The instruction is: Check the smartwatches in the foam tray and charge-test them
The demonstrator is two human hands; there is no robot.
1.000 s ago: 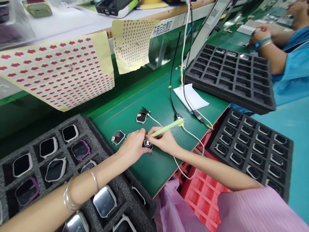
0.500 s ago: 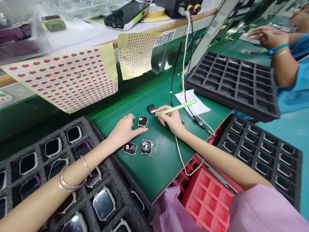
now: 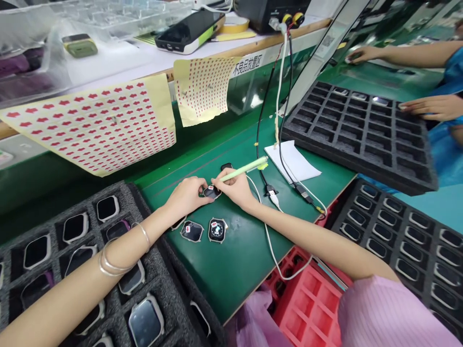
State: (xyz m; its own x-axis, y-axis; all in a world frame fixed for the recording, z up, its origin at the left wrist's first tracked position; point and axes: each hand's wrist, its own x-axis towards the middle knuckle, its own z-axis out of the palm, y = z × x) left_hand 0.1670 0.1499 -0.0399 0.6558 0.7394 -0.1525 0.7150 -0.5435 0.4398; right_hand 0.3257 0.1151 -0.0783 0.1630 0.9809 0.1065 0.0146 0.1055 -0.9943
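1. Your green desk (image 3: 235, 260) carries a grey foam tray (image 3: 159, 270) at its left edge.
2. Two black square watch bodies (image 3: 191, 231) (image 3: 217, 229) lie beside it.
3. Rightward, a white paper sheet (image 3: 294, 161) lies beside a black foam tray (image 3: 361, 130).

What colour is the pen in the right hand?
Light green pen in the right hand; left hand holds a watch body. Clearest in head view.

Silver bangles (image 3: 108, 262) sit above the left hand (image 3: 188, 195) (right sleeve (image 3: 390, 318): ribbed pink).
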